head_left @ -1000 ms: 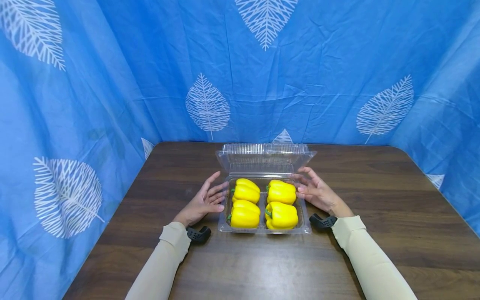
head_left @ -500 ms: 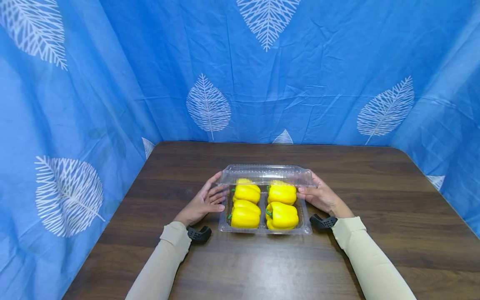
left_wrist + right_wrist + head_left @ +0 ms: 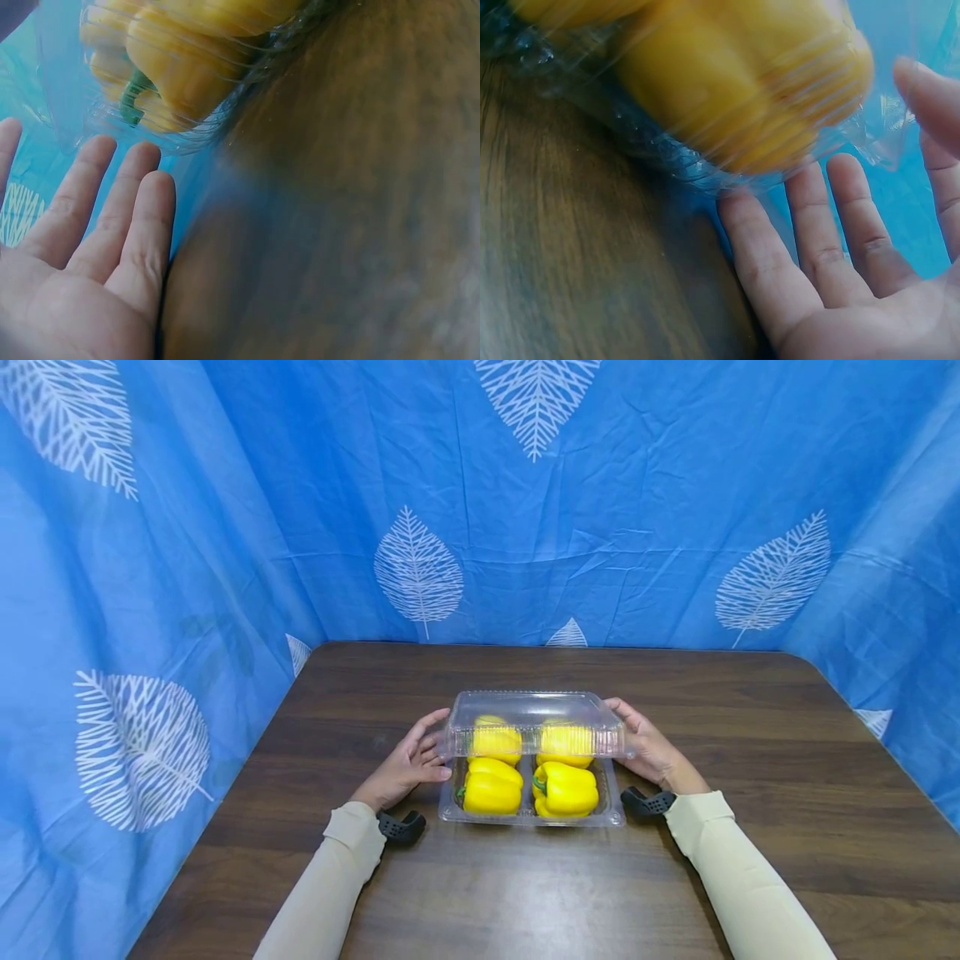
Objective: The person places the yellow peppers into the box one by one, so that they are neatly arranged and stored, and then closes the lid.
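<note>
A clear plastic clamshell box (image 3: 528, 819) stands on the table with several yellow bell peppers (image 3: 492, 787) in its two halves. Its hinged lid (image 3: 536, 706) leans forward over the back peppers, tilted and partly down, while the front ones lie uncovered. My left hand (image 3: 405, 766) is at the box's left side, fingers extended; in the left wrist view its fingertips (image 3: 142, 154) lie close to the clear wall. On the other side is my right hand (image 3: 651, 750), partly behind the lid's edge. The right wrist view shows its straight fingers (image 3: 810, 214) at the box wall, seemingly touching.
The dark wooden table (image 3: 750, 735) extends around the box on every side. Behind it and along the sides hangs a blue curtain (image 3: 315, 485) with white leaf prints. Black wrist bands (image 3: 401, 827) sit below both hands.
The lid has swung from standing up at the back to leaning forward over the rear peppers. My hands have stayed at the box's sides, with only slight finger movement.
</note>
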A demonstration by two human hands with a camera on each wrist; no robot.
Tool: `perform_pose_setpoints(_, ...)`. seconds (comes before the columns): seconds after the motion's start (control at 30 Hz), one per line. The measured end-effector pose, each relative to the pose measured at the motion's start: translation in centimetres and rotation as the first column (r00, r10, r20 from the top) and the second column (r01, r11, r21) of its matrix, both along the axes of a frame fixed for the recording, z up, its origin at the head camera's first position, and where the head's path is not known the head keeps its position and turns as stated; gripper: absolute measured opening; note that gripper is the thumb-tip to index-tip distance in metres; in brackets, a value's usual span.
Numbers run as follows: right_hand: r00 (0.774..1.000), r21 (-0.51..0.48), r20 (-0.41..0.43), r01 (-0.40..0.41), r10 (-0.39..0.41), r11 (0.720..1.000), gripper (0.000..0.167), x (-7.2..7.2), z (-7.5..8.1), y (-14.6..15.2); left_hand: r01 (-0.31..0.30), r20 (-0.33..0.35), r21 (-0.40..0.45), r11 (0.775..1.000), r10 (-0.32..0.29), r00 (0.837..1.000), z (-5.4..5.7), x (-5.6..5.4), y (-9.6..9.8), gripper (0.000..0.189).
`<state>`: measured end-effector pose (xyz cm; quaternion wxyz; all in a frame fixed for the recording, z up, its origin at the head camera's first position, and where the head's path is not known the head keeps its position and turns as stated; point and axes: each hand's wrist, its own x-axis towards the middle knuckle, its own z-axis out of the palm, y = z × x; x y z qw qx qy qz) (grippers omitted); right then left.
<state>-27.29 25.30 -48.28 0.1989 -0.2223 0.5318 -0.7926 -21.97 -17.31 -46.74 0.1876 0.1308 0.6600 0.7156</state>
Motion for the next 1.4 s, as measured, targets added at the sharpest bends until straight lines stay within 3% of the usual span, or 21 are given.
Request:
perform_pose_setpoints(0.13, 0.999, 0.025, 0.009, 0.036, -0.036, 0.999, 0.047, 0.2, 0.4, 0.1, 0.007, -0.002, 0.008, 1.000, -0.007, 1.000, -0.1, 0.0, 0.1, 0.088)
perform_pose_setpoints(0.33, 0.999, -0.022, 0.018, 0.038, -0.037, 0.999, 0.050, 0.4, 1.4, -0.2, 0.025, -0.008, 0.021, 0.999, -0.024, 1.000, 0.4, -0.1, -0.2, 0.076)
perform_pose_setpoints(0.4, 0.999, 0.000, 0.015, 0.052, -0.052, 0.999, 0.043, 0.7, 1.8, -0.4, 0.025, -0.010, 0.006, 1.000, -0.025, 1.000, 0.7, -0.2, -0.3, 0.072)
perform_pose_setpoints(0.5, 0.994, 0.110, -0.002, 0.111, -0.112, 0.988, 0.030, 1.3, 2.5, -0.4, 0.018, -0.008, -0.032, 0.999, -0.019, 1.000, 1.2, -0.2, -0.4, 0.066)
perform_pose_setpoints(0.63, 0.980, 0.328, -0.062, 0.198, -0.188, 0.924, 0.016, 2.2, 3.4, -0.5, 0.012, -0.027, -0.137, 0.991, -0.016, 1.000, 1.7, -0.2, -0.5, 0.065)
perform_pose_setpoints(0.73, 0.973, 0.449, -0.125, 0.229, -0.193, 0.864, 0.029, 2.8, 3.8, -0.5, 0.013, -0.052, -0.212, 0.977, -0.025, 0.998, 1.9, -0.1, -0.6, 0.069)
perform_pose_setpoints(0.83, 0.968, 0.510, -0.179, 0.245, -0.177, 0.825, 0.042, 3.4, 4.0, -0.2, 0.025, -0.078, -0.250, 0.968, -0.046, 0.996, 2.2, 0.2, -0.9, 0.072)
perform_pose_setpoints(0.93, 0.964, 0.533, -0.215, 0.250, -0.157, 0.808, 0.044, 4.3, 4.1, 0.2, 0.052, -0.105, -0.262, 0.964, -0.082, 0.991, 2.5, 0.7, -1.2, 0.072)
perform_pose_setpoints(1.07, 0.961, 0.528, -0.248, 0.242, -0.125, 0.814, 0.038, 5.5, 4.1, 0.5, 0.087, -0.106, -0.274, 0.958, -0.120, 0.987, 2.9, 1.5, -1.3, 0.071)
perform_pose_setpoints(1.4, 0.948, 0.451, -0.316, 0.116, 0.037, 0.885, 0.016, 7.6, 3.7, 1.3, 0.152, -0.117, -0.294, 0.944, -0.194, 0.974, 3.1, 3.2, -1.0, 0.053)
